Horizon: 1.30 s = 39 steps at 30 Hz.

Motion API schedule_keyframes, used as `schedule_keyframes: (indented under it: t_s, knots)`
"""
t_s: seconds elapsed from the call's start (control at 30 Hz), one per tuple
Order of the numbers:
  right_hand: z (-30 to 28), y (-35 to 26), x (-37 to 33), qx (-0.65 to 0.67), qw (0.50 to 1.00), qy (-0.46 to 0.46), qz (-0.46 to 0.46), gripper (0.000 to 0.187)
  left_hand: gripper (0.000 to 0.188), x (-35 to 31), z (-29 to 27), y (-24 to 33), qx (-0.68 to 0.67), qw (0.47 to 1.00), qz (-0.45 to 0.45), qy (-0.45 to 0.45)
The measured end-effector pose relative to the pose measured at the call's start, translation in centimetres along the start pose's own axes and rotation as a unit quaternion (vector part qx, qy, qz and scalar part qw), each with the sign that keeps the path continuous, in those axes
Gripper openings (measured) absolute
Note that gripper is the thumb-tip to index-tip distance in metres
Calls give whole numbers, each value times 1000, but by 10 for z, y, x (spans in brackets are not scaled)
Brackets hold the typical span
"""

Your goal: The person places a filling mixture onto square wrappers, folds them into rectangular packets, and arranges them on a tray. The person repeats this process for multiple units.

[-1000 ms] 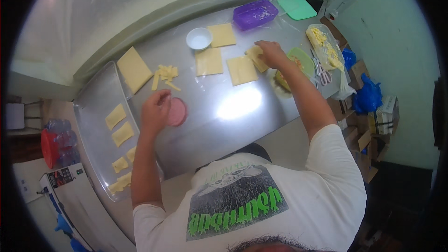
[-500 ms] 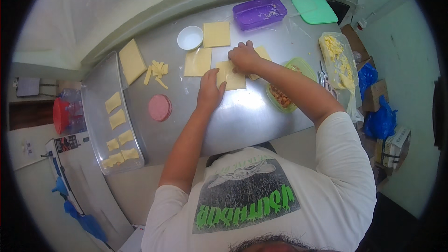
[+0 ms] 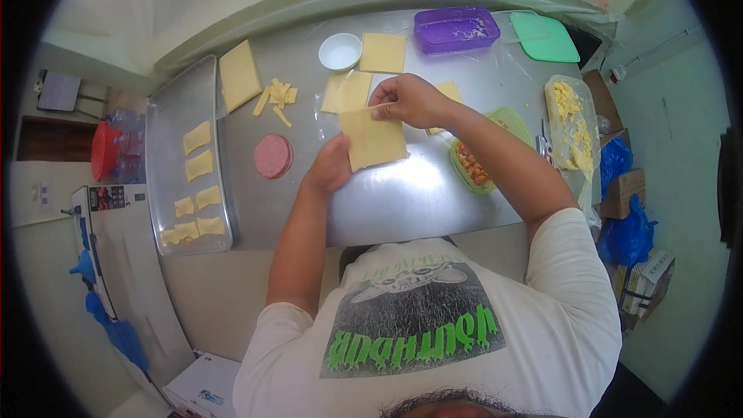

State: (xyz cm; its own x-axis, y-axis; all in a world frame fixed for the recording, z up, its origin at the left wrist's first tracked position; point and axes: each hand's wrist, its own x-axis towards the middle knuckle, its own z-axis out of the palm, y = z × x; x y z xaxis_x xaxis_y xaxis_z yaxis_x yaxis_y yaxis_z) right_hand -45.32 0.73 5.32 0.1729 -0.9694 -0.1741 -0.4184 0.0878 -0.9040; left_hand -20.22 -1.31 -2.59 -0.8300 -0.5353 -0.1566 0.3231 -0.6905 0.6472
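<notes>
A pale yellow square of pastry dough (image 3: 374, 142) is raised toward me over the steel table. My left hand (image 3: 330, 164) grips its left edge. My right hand (image 3: 412, 101) pinches its far edge between thumb and fingers. Just beyond lies another dough square (image 3: 346, 91), partly under a clear film. Farther back a square stack (image 3: 383, 53) sits beside a white bowl (image 3: 340, 52). One more dough square (image 3: 447, 94) shows partly behind my right hand. To the right of it, my right forearm partly covers a green container (image 3: 507, 120) with a chunky orange-brown filling.
At left, a metal tray (image 3: 219, 209) holds several small dough pieces. Near it are a dough slab (image 3: 240, 76), cut strips (image 3: 279, 97) and round pink meat slices (image 3: 273, 156). Purple tub (image 3: 457, 31), green lid (image 3: 546, 37), scissors (image 3: 544, 143) and a yellow-crumb container (image 3: 573, 124) stand right.
The dough square has come up off the table and now hangs between both hands. My right hand has shifted slightly right and down. The whole view has swung slightly.
</notes>
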Motion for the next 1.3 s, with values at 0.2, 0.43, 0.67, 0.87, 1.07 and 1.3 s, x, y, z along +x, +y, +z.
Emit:
schedule_keyframes:
  t_s: [0.2, 0.43, 0.67, 0.87, 1.07, 1.3]
  knots:
    - [25, -4, -39, -64, 957, 271, -73, 29, 45, -14, 36, -9, 21, 997, 24, 76]
    - [86, 4, -94, -148, 940, 296, -82, 43, 47, -31, 45, -18, -38, 991, 108, 73]
    - [82, 9, -86, 388, 909, 128, 86, 34, 45, -36, 50, -21, -79, 977, 150, 126]
    - [90, 4, -93, 409, 906, 108, -4, 24, 42, -33, 45, -24, -96, 978, 147, 115]
    - [105, 4, -85, 268, 938, 138, -171, 12, 50, -24, 56, -33, 52, 975, 106, 187]
    - [97, -6, -73, -63, 968, 132, -202, 13, 55, -42, 48, -32, -167, 985, 30, 16]
